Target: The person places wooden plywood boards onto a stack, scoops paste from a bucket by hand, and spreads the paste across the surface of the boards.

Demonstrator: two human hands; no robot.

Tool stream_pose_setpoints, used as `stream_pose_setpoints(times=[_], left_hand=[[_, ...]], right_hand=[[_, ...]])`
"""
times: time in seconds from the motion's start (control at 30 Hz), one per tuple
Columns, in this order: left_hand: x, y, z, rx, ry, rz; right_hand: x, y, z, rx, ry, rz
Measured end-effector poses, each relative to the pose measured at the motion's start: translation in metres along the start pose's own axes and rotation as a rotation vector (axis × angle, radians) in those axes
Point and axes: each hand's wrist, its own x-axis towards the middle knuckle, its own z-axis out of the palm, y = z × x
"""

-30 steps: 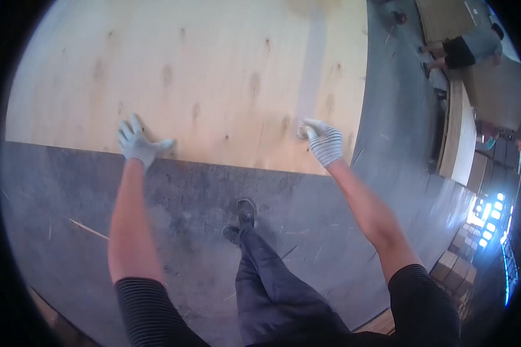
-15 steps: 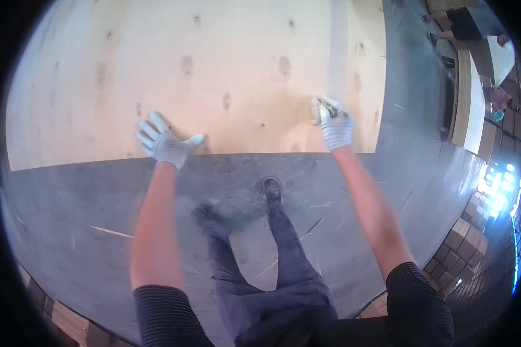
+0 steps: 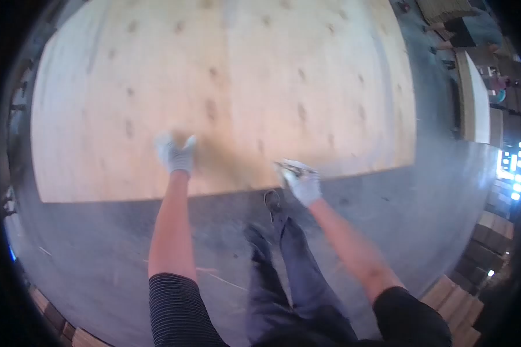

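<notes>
A large pale wood sheet (image 3: 214, 139) with dark knots, probably plywood, spreads out in front of me. My left hand (image 3: 178, 155), in a pale knit glove, is over its near part with the thumb apart from the fingers. Motion blurs those fingertips, and I cannot tell whether they touch the wood. Near the sheet's front edge, my gloved right hand (image 3: 304, 185) is closed round a small pale-and-dark object (image 3: 295, 169). Fingers partly cover that object, so its kind does not show.
Grey floor (image 3: 446, 191) surrounds the sheet, and my shoe (image 3: 272, 200) is close to its near edge. At right stands a stack of boards (image 3: 473, 98); beyond it a person (image 3: 460, 32) is partly visible. More wood stacks (image 3: 454, 301) lie at lower right.
The view has shifted, so the sheet appears lower and turned. My right hand has come left and nearer to me, still holding the small object. My left hand's fingers now look less spread.
</notes>
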Motion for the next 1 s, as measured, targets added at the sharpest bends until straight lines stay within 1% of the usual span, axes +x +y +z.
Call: stream_pose_setpoints(times=[0.03, 0.1, 0.13, 0.17, 0.2, 0.23, 0.27, 0.33, 0.4, 0.43, 0.5, 0.57, 0.6, 0.67, 0.73, 0.8, 0.83, 0.87, 0.9, 0.97, 1.0], left_hand=[[0.050, -0.049, -0.017, 0.038, -0.031, -0.286], [0.096, -0.101, -0.076, 0.049, -0.214, -0.710], [0.103, -0.125, -0.070, 0.158, -0.227, -0.666], [0.113, -0.140, -0.056, 0.253, -0.240, -0.620], [0.130, -0.136, -0.051, 0.188, -0.203, -0.620], [0.128, -0.130, -0.066, 0.140, -0.197, -0.632], [0.108, -0.131, -0.073, 0.113, -0.213, -0.652], [0.103, -0.131, -0.077, 0.188, -0.254, -0.641], [0.114, -0.119, -0.092, 0.183, -0.254, -0.643], [0.114, -0.112, -0.099, 0.160, -0.258, -0.650], [0.113, -0.108, -0.101, 0.139, -0.269, -0.649], [0.113, -0.112, -0.099, 0.142, -0.290, -0.630], [0.113, -0.116, -0.094, 0.114, -0.265, -0.626], [0.109, -0.121, -0.085, 0.070, -0.235, -0.602], [0.115, -0.112, -0.094, 0.117, -0.295, -0.656], [0.125, -0.103, -0.095, 0.128, -0.304, -0.680], [0.124, -0.102, -0.093, 0.122, -0.298, -0.678], [0.122, -0.102, -0.093, 0.114, -0.288, -0.679], [0.121, -0.099, -0.095, 0.097, -0.289, -0.670], [0.118, -0.092, -0.101, 0.053, -0.271, -0.653], [0.117, -0.092, -0.100, 0.054, -0.288, -0.569]], right_hand=[[0.018, -0.034, 0.001, 0.179, -0.003, 0.057], [0.071, -0.089, 0.016, 0.513, -0.013, 0.104], [0.098, -0.114, 0.022, 0.663, -0.015, 0.144], [0.130, -0.143, 0.027, 0.567, -0.022, 0.145], [0.167, -0.169, 0.030, 0.468, -0.014, 0.144], [0.205, -0.197, 0.029, 0.504, -0.032, 0.058], [0.234, -0.209, 0.029, 0.540, -0.052, 0.002], [0.307, -0.253, 0.032, 0.911, -0.274, -0.096], [0.402, -0.253, 0.049, 0.760, -0.192, -0.006], [0.450, -0.249, 0.060, 0.351, 0.051, -0.109], [0.493, -0.263, 0.078, -0.154, 0.140, -0.208], [0.495, -0.297, 0.088, -0.334, -0.150, -0.197], [0.496, -0.276, 0.092, -0.271, -0.226, -0.231], [0.467, -0.224, 0.094, -0.140, -0.361, -0.269], [0.369, -0.224, 0.101, -0.600, -0.257, -0.427], [0.276, -0.166, 0.115, -0.053, -0.273, -0.230], [0.225, -0.134, 0.119, 0.489, -0.188, 0.379], [0.153, -0.124, 0.124, -0.226, -0.189, -0.313], [0.096, -0.102, 0.133, -0.375, -0.104, -0.449], [0.001, -0.074, 0.185, -0.396, 0.116, -0.430], [-0.020, -0.075, 0.217, -0.456, 0.220, -0.415]])
